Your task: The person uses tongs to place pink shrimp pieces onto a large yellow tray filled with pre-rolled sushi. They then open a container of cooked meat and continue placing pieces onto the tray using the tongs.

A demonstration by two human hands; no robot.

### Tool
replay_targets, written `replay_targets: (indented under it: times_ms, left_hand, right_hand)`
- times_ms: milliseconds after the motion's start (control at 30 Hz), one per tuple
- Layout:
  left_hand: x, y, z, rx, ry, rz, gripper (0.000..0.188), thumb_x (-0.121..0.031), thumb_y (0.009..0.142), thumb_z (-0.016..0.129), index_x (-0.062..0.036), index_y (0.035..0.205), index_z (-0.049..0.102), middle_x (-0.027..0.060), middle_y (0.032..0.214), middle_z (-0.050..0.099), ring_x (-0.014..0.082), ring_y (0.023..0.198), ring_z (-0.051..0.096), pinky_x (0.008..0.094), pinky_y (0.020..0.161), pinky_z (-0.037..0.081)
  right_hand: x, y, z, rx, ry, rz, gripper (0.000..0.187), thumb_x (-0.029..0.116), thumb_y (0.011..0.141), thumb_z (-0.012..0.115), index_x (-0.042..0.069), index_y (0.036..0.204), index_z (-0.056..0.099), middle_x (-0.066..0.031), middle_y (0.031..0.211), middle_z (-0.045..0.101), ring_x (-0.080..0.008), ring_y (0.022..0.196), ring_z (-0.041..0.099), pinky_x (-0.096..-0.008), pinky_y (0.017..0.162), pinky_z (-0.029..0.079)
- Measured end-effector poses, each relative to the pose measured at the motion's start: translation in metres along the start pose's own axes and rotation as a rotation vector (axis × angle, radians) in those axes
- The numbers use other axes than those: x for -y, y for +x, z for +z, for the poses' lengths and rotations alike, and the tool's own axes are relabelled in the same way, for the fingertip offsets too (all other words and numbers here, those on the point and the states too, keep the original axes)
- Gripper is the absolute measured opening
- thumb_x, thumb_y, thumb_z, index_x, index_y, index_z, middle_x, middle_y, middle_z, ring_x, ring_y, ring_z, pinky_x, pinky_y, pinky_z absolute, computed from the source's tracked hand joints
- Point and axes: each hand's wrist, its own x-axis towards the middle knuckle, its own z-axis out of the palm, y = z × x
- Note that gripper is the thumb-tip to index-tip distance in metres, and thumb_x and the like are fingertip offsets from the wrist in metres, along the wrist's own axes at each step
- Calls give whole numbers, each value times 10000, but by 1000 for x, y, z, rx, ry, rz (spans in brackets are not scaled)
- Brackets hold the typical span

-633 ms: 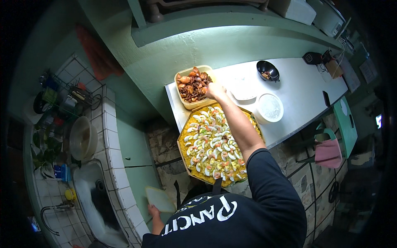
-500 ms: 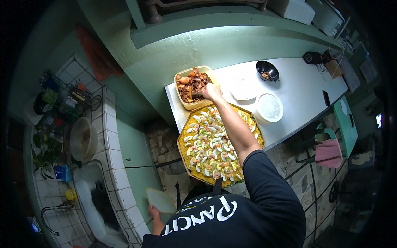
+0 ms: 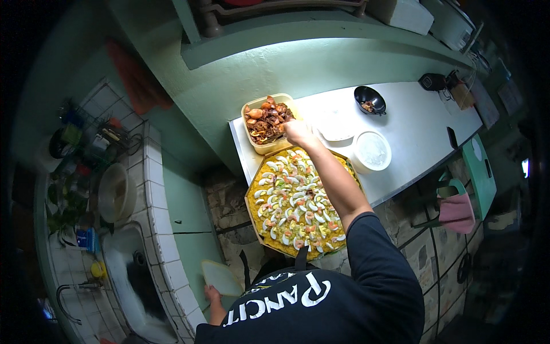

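My right hand (image 3: 299, 134) is closed at the near right rim of a pale yellow plastic tub (image 3: 267, 149). A dark utensil seems to reach from its fingers into the tub, but its kind is not clear. Dark brown and reddish cooked pieces (image 3: 266, 121) fill the tub. Below my right forearm lies an octagonal tray of yellow noodles (image 3: 295, 200), topped with egg slices, shrimp and chopped greens. Low on the left, my left hand (image 3: 212, 293) grips the edge of a pale, flat, rounded-square lid (image 3: 222, 278), held tilted off the table.
On the white table (image 3: 421, 135) are a round white-lidded tub (image 3: 372, 151), a white container (image 3: 337, 127), a black bowl with food bits (image 3: 370, 101) and a phone (image 3: 452, 137). A tiled sink counter (image 3: 162, 212) runs along the left. A pink cloth (image 3: 456, 214) hangs on a green chair.
My right hand has shifted slightly right and nearer, toward the tub's rim. The pieces in the tub lie differently. My left hand keeps holding the lid in place.
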Motion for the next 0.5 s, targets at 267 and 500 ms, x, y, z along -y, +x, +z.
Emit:
replay_targets:
  times_ms: [267, 500]
  left_hand:
    - [6, -16, -4, -27, 18, 4, 321, -184, 926, 458, 25, 1166, 505, 247, 971, 612, 362, 707, 651, 416, 475, 557]
    - [22, -7, -3, 11, 26, 29, 381, -190, 932, 455, 50, 1227, 468, 253, 1022, 608, 361, 731, 655, 416, 489, 555]
  right_hand:
    - [35, -28, -20, -172, 98, 78, 231, 293, 882, 548, 87, 938, 638, -132, 961, 614, -336, 885, 637, -477, 728, 506]
    - [20, -50, -38, -268, 177, 181, 245, 318, 904, 512, 109, 892, 639, -145, 859, 657, -342, 812, 648, -470, 717, 499]
